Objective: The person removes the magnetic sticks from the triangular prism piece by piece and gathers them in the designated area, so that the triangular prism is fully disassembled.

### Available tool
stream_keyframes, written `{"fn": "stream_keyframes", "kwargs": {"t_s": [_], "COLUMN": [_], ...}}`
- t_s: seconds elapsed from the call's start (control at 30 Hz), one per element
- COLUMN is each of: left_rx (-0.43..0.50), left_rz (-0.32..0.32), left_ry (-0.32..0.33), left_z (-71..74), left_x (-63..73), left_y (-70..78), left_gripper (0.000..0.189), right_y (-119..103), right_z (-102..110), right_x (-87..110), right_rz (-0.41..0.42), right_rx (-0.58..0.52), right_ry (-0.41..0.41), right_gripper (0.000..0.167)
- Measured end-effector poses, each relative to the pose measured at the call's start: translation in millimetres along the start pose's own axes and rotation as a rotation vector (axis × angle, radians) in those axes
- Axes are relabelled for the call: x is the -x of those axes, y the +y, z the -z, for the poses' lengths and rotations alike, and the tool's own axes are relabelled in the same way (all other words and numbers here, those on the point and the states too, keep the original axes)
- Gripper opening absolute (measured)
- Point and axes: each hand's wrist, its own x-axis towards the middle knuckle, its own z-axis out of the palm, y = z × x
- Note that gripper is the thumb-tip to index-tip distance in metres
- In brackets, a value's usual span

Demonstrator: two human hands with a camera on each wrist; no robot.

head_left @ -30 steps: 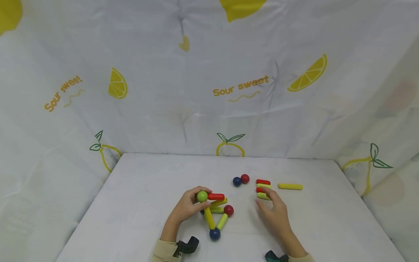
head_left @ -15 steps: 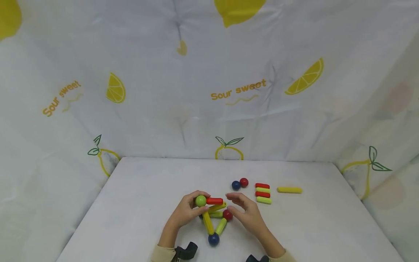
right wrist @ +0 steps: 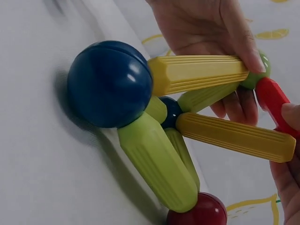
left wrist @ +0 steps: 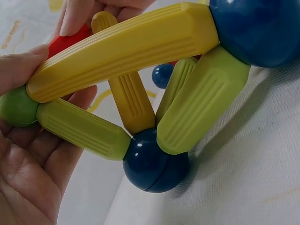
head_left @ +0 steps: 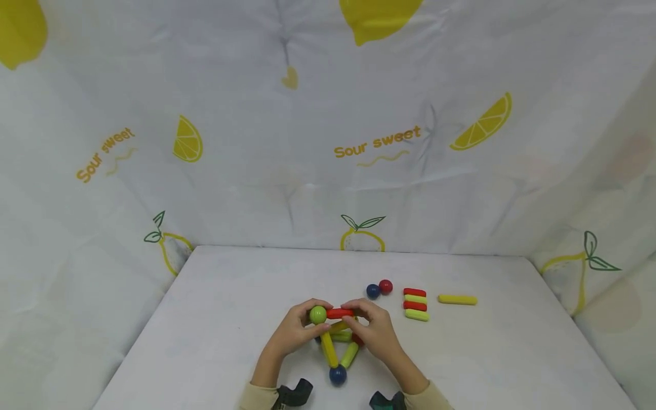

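My left hand [head_left: 292, 331] grips the light green ball [head_left: 318, 315] at the top corner of a frame of magnetic rods and balls. A short red rod [head_left: 338, 314] runs right from this ball, and my right hand [head_left: 378, 331] pinches its far end. A yellow rod [head_left: 329, 350] slopes from the green ball to a blue ball [head_left: 337, 375] at the front. In the right wrist view, a second yellow rod [right wrist: 236, 136] rises from a rear blue ball [right wrist: 171, 112] to beside the right fingertips. Light green rods [right wrist: 159, 161] join the lower balls, including a red one [right wrist: 201, 211].
Behind the hands, a loose blue ball [head_left: 373, 291] and red ball [head_left: 386, 286] sit side by side. To their right lies a row of short red and light green rods [head_left: 415, 305], then a single yellow rod [head_left: 458, 299]. A printed cloth hangs behind the table.
My right hand has moved left from beside the row of short rods to the red rod and now pinches its end. The left hand keeps its grip on the green ball.
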Motion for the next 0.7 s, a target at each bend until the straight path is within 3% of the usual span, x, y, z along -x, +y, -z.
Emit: {"fn": "stream_keyframes", "kwargs": {"t_s": [0.17,0.27,0.47,0.7], "left_rx": [-0.005,0.003,0.020,0.039], "left_rz": [-0.006,-0.006,0.002,-0.004], "left_ry": [-0.010,-0.014,-0.027,-0.037], "left_z": [0.4,0.0,0.3,1.4], "left_x": [0.7,0.6,-0.1,1.8], "left_y": [6.5,5.9,3.0,0.2], "left_gripper": [0.030,0.033,0.037,0.038], "right_y": [5.2,6.8,16.3,43.8], "right_z": [-5.1,-4.3,17.8,67.4], "right_x": [-0.3,-0.8,4.4,22.2], "right_rz": [0.113,0.122,-0.019,-0.210], "right_rx": [0.001,0.013,0.004,0.128], "right_ry": [0.117,0.168,0.188,0.210], "right_gripper": [0.019,0.019,0.024,0.030]}}
